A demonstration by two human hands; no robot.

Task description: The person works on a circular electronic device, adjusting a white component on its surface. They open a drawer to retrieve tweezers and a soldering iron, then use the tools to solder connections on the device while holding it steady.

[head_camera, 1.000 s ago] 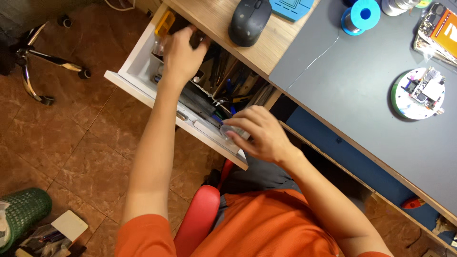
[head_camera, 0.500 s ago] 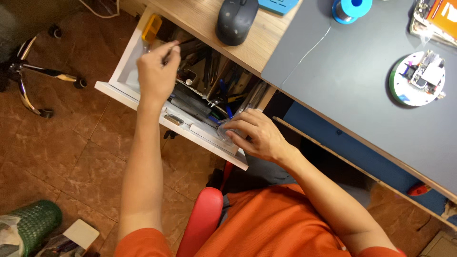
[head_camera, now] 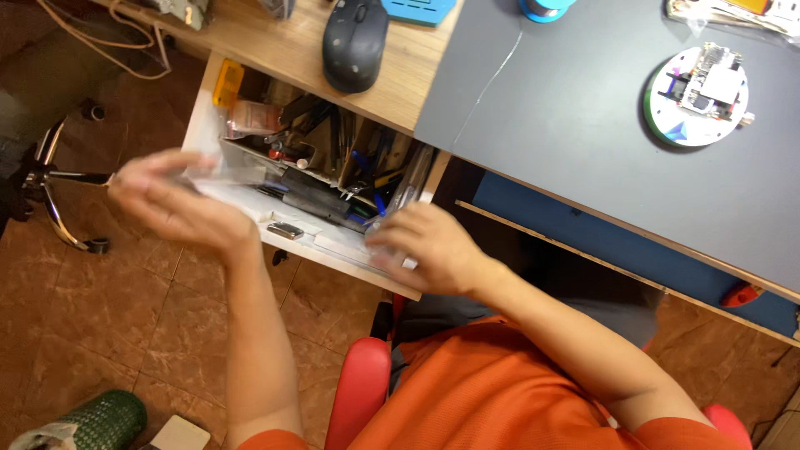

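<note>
- nearest, the right hand [head_camera: 429,250] rests on the front lip of the open drawer [head_camera: 333,250], fingers curled down over the right end of the lip; whether they pinch anything there i cannot tell. if it leans its weight there, the drawer could likely sag or slide in on the fingers.
- the left hand [head_camera: 171,204] is lifted off the drawer's left front corner, motion-blurred, fingers closed lightly on a small clear plastic packet [head_camera: 225,167]. the hold looks loose, so the packet could slip and fall to the tiled floor [head_camera: 142,333] below, near the chair base [head_camera: 58,200].
- a small metal piece [head_camera: 286,231] lies on the drawer's front lip between the hands; a brush of either wrist might knock it over the edge.
- further in, the drawer is crammed with tools [head_camera: 350,158]; reaching back blind risks snagging one.
- farthest, the mouse [head_camera: 354,42] sits close to the desk's front edge above the drawer and could be nudged off.
</note>
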